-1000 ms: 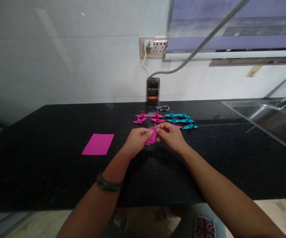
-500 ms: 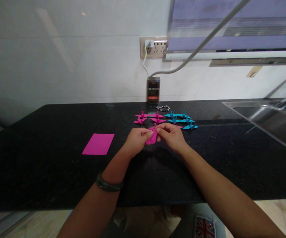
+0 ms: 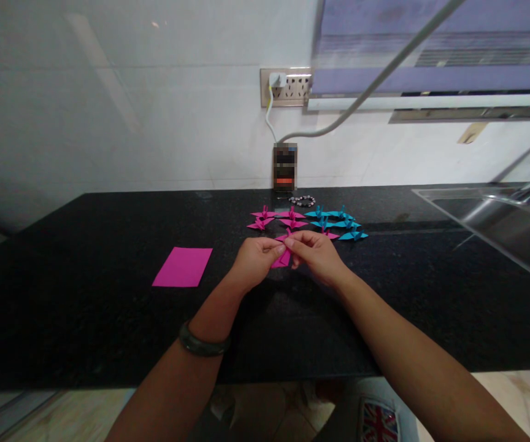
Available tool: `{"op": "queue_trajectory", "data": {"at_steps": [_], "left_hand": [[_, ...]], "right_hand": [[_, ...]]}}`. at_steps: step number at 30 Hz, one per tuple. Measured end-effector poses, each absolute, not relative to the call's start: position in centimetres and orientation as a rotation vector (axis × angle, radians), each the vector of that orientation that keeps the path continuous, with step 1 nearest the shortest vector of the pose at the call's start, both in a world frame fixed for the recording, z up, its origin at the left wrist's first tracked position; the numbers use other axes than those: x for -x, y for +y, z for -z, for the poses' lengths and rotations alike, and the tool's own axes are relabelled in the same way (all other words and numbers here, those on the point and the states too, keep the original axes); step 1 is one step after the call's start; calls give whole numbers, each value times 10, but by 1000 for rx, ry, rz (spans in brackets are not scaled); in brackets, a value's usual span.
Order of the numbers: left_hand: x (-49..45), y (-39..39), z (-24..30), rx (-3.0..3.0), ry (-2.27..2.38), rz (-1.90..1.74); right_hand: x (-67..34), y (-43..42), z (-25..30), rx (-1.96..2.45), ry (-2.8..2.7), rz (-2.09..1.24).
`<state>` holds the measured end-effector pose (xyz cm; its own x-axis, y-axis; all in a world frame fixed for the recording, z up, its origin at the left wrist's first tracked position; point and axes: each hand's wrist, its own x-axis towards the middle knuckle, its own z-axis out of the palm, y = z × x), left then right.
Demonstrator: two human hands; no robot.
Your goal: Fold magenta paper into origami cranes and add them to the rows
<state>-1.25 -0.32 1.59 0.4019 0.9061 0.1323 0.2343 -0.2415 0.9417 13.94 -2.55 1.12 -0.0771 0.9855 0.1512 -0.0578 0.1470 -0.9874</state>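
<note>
Between my two hands is a partly folded piece of pink origami paper [image 3: 282, 259], held a little above the black counter. My left hand [image 3: 256, 261] pinches its left side between thumb and fingers. From the right, my right hand [image 3: 316, 253] pinches its upper right part, the thumb close to the left thumb. My fingers hide much of the folds. Just beyond the hands stand several folded pink paper cranes [image 3: 291, 214] and several blue paper cranes [image 3: 342, 213]. A flat pink paper square [image 3: 183, 267] lies to the left.
The black counter [image 3: 108, 331] runs to a white wall. A beaded bracelet [image 3: 302, 201] lies behind the cranes. A dark device with a blurred face [image 3: 285, 167] leans at the wall, below a socket [image 3: 288, 88] with a plug. At right is a metal sink [image 3: 513, 221].
My right thumb and fingers have shifted slightly left and down over the folded pink paper, nearer to my left thumb. My left hand looks almost unmoved.
</note>
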Motion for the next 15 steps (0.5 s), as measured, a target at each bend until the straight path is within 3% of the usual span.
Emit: {"op": "queue_trajectory", "data": {"at_steps": [11,15], "left_hand": [[9,-4,-17,-1413,982,-886],[9,-4,-16,-1604,1038,-921]], "right_hand": [[-139,-24,-11,1085,-1247,-991],[-140,-26,-13,1107,-1302,-982]]}}
